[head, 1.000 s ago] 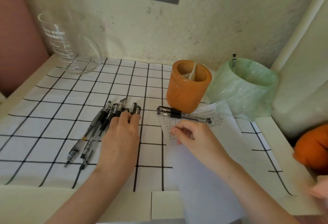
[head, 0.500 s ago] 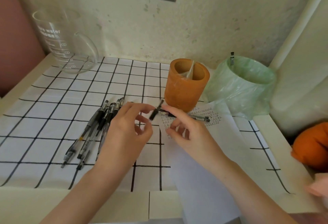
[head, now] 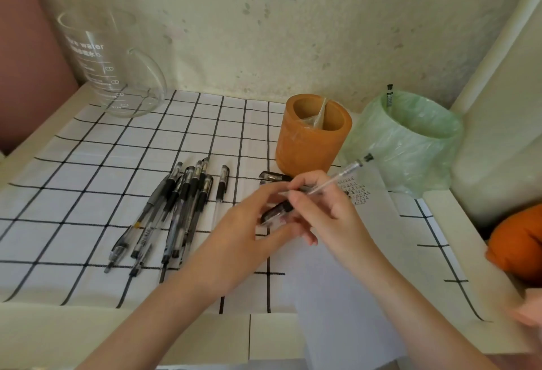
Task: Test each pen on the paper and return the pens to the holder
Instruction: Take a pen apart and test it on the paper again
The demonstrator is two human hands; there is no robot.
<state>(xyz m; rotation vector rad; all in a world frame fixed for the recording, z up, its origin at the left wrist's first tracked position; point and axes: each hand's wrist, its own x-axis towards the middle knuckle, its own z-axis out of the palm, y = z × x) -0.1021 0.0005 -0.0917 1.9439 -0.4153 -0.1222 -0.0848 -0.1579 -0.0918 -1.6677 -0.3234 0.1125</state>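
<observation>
In the head view, the right hand (head: pixel 328 211) grips a clear-barrelled pen (head: pixel 337 180) between thumb and fingers, its barrel slanting up and to the right so that the dark end sits over the top of the paper (head: pixel 346 275), near the foot of the green bag-lined bin (head: pixel 410 146). The left hand (head: pixel 243 234) is cupped just beside it, fingers closed round a black pen cap (head: pixel 275 211) that lies between the two hands; the hands touch or nearly touch there, and the blur makes it hard to tell which. Another dark cap or pen end (head: pixel 274 176) lies on the cloth just behind the hands, close to the base of the orange holder (head: pixel 311 143), which stands upright with a divider visible inside and no pens showing above its rim. The paper lies to the right of centre, with small rows of test marks (head: pixel 355 190) at its far end, just beyond the right hand. A loose bundle of black pens (head: pixel 173 208) rests on the checked cloth (head: pixel 88 181) to the left of the hands, with one pen (head: pixel 220 193) lying slightly apart on the right of the bundle. A glass measuring jug (head: pixel 108 64) stands at the far left corner, and a single pen (head: pixel 389 96) pokes up from the bin.
</observation>
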